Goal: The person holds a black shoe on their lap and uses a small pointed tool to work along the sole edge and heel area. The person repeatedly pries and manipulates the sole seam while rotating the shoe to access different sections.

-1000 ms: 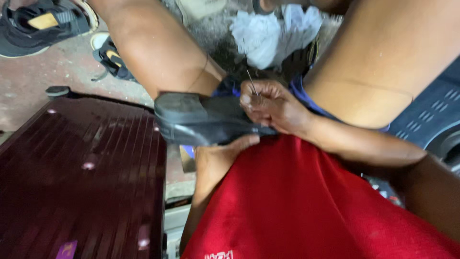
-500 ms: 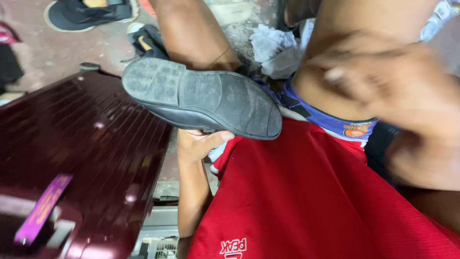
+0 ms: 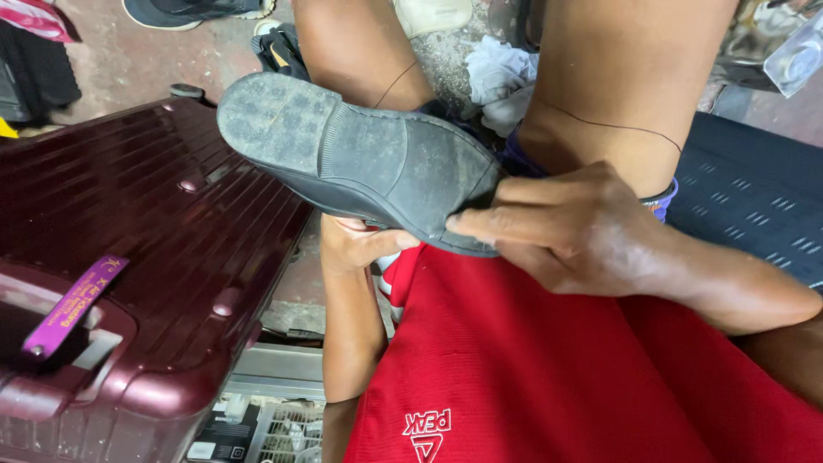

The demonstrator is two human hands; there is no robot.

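Observation:
A black shoe (image 3: pixel 360 159) is held sole-up over my lap, its heel pointing left and its toe right. My left hand (image 3: pixel 360 246) grips it from underneath, with the thumb against the lower edge of the sole. My right hand (image 3: pixel 583 231) closes on the toe end, fingertips pressed to the sole's rim. A thin dark thread (image 3: pixel 600 125) runs across my bare thigh toward the shoe. Whether the right fingers also hold a needle is hidden.
A maroon hard-shell suitcase (image 3: pixel 146 214) with a purple tag (image 3: pixel 73 304) lies at the left. My red shirt (image 3: pixel 531 377) fills the foreground. A white cloth (image 3: pixel 501 73) lies between my legs, a dark ribbed mat (image 3: pixel 754 197) at the right, and other shoes (image 3: pixel 184 10) on the floor above.
The shoe turned from side-on to sole-up. My right hand pulled away to the right, then came back onto the toe end. My left hand kept its hold underneath.

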